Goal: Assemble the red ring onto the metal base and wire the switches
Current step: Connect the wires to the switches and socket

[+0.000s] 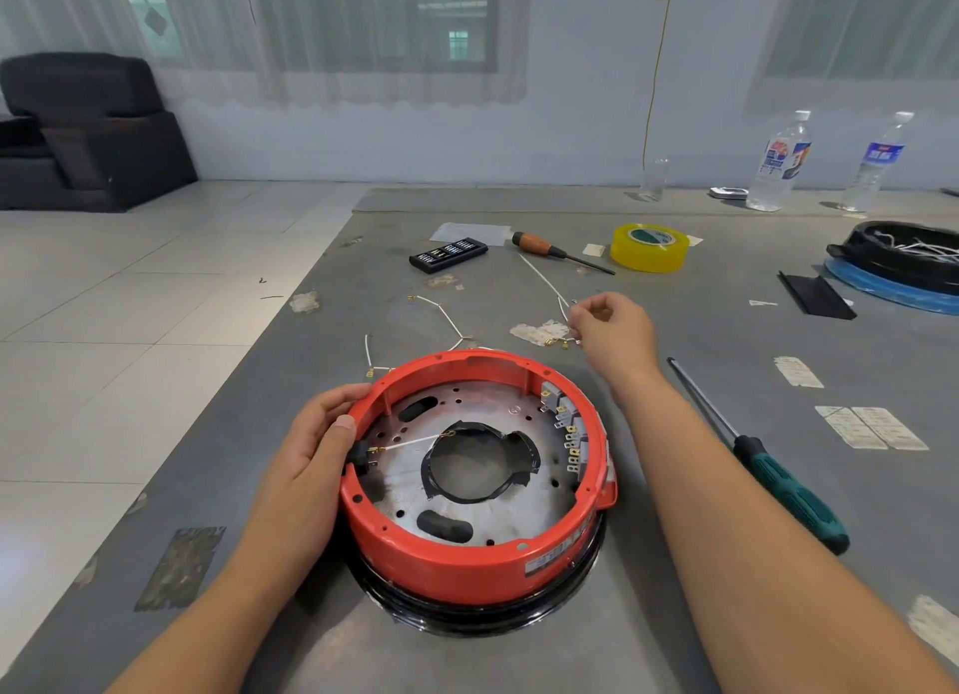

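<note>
Wiring stage, by my read: red ring (482, 553) already sits on the metal base (498, 486), the pair resting on a black rim on the tabletop (700, 563), right between the forearms.

Left hand (311, 444) grips the ring's near-left wall, thumb over the rim, fingers outside. Looks like bracing so the assembly won't rotate or slide while terminals get pushed on. Just inside that thumb a black switch (359, 460) sits on the wall with one white lead (415, 441) already plugged in, running toward the centre hole.

Right hand (607, 330) is out past the ring's far-right edge, fingers curled, pinching a loose white wire (539, 278) near its brass-terminal end. Probably picking up the next lead. Exact finger contact is hard to resolve.

Row of grey switches (568, 434) with bare brass tabs lines the ring's inner wall on the right-arm side; tabs face inward, so access is from above. No wires on them that I can see.

Another white harness (446, 319) lies just beyond the ring, between the hands, within reach.

Green-handled screwdriver (789, 491) lies outboard of the right forearm, untouched. Wooden-handled screwdriver (539, 247), bit case (449, 254) and yellow tape roll (648, 247) are beyond the right hand.

Risk: small spade terminals, easy to land one on the wrong tab.
</note>
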A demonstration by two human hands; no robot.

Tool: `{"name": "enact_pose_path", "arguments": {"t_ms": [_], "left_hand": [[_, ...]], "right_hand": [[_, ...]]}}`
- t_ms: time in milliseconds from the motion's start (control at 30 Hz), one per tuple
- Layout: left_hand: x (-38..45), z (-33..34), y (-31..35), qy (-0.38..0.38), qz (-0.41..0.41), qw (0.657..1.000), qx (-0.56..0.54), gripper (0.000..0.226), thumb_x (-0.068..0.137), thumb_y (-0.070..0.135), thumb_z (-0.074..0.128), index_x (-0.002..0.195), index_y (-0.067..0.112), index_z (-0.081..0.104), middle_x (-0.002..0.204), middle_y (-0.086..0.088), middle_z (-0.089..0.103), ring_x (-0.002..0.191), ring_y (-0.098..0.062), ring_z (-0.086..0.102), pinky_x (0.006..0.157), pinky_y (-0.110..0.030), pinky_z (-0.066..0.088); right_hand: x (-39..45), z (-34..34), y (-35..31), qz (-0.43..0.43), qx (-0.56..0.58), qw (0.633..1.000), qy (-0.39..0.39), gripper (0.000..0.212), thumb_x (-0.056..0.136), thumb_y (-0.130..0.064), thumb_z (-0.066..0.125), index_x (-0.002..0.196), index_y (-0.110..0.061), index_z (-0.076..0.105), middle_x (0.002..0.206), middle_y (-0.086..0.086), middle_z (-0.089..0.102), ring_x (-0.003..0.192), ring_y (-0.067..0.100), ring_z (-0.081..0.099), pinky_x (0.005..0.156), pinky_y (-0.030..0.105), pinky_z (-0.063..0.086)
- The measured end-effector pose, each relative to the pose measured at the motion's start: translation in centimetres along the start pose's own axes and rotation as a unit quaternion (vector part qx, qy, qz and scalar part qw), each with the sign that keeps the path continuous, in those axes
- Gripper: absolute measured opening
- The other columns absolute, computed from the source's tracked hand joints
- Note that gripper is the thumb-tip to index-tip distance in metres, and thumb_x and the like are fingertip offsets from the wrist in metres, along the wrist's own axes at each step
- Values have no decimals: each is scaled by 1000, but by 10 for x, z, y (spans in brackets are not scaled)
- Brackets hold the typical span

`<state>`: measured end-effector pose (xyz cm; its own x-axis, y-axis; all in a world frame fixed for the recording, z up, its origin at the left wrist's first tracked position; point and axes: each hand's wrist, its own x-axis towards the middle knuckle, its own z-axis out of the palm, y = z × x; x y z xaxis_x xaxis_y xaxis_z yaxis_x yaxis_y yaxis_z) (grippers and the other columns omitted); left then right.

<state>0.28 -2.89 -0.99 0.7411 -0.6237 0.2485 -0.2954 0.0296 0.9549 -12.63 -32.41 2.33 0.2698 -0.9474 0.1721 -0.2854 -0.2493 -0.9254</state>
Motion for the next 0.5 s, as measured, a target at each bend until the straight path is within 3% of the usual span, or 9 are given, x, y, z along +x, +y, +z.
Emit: {"name": "enact_pose_path", "arguments": {"t_ms": [100, 200, 267, 367, 500], "left_hand": [[-2, 1, 3, 1, 3, 1000, 11, 41, 111, 18, 45, 112, 51, 68, 108, 24, 74, 97, 0, 68, 84, -25, 46], [-4, 0, 4, 9, 9, 1000, 15, 36, 111, 23, 45, 114, 49, 70, 112, 28, 72, 104, 7, 66, 87, -24, 44], [-4, -1, 5, 12, 17, 1000, 2, 32, 111, 25, 46, 116, 44, 71, 117, 23, 73, 109, 3, 66, 90, -25, 44], [-7, -2, 5, 10, 45, 999, -2, 31, 111, 20, 47, 119, 34, 73, 125, 13, 72, 115, -2, 66, 94, -23, 47], [-7, -1, 6, 3, 75, 997, 12, 25, 108, 16, 54, 118, 27, 73, 135, 13, 66, 126, 2, 59, 95, -5, 43]], "right_hand": [[-18, -3, -32, -3, 119, 987, -108, 12, 97, -8, 61, 96, -18, 69, 84, 3, 72, 68, 9, 63, 64, 20, 52], [-50, 6, -58, -36, 130, 964, -230, 18, 96, -3, 63, 87, -16, 72, 68, -3, 70, 59, 6, 61, 57, 16, 49], [-71, 13, -68, -40, 119, 949, -290, 16, 93, -2, 65, 84, -13, 72, 65, -2, 71, 56, 5, 62, 55, 16, 49], [-92, 22, -74, -14, 131, 925, -357, 12, 94, 1, 64, 91, -8, 72, 68, 1, 71, 57, 6, 61, 56, 15, 50], [-107, 33, -72, 28, 101, 912, -397, 15, 97, 0, 61, 106, 0, 73, 75, 4, 69, 62, 8, 59, 59, 16, 49]]}}
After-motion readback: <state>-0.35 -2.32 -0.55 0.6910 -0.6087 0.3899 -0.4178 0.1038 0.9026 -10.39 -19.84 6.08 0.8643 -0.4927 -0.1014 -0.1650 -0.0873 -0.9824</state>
